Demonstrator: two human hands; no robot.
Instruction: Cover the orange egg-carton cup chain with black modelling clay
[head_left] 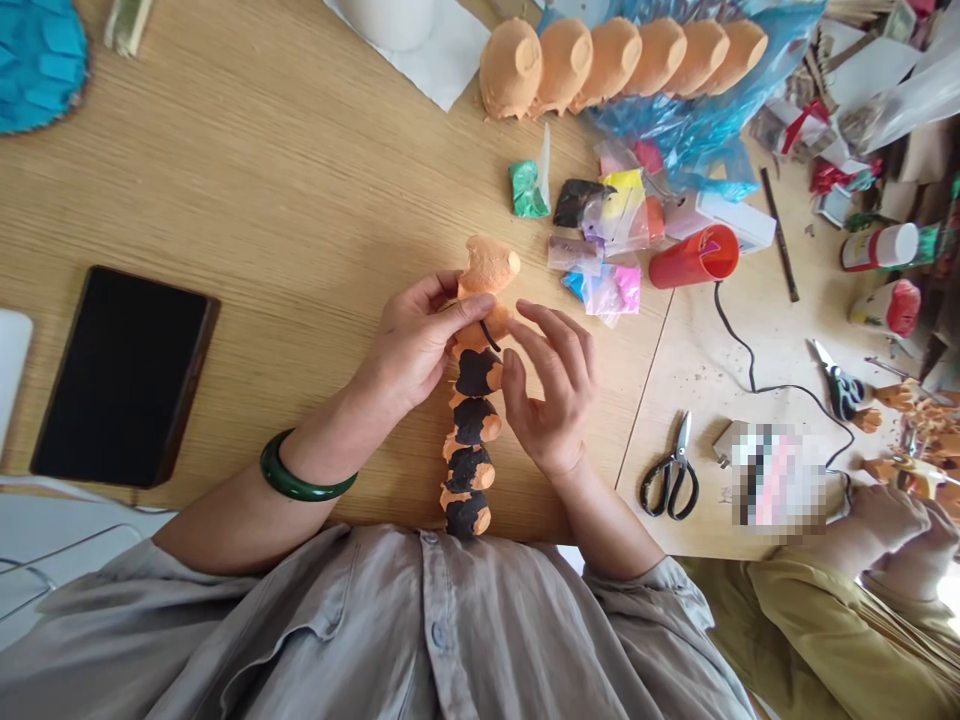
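An orange bumpy strip [491,262], shaped like a row of egg-carton cups, runs from the middle of the table down to my shirt. Several of its nearer bumps carry black patches [474,372] that look like soft clay. My left hand [420,335] grips the far part of the strip, thumb on top and fingers around its left side. Just below that thumb lies a thin black strand [489,336] on an orange bump. My right hand [551,380] is at the strip's right side, fingers apart and curved, its fingertips close to the bumps; whether they touch is unclear.
Another orange bumpy strip [615,58] lies at the back by blue plastic [697,120]. Coloured clay packets [531,190], a red cup [694,258] and scissors [670,470] are to the right. A black tablet [126,375] is left. A co-worker's hands [889,520] show at right.
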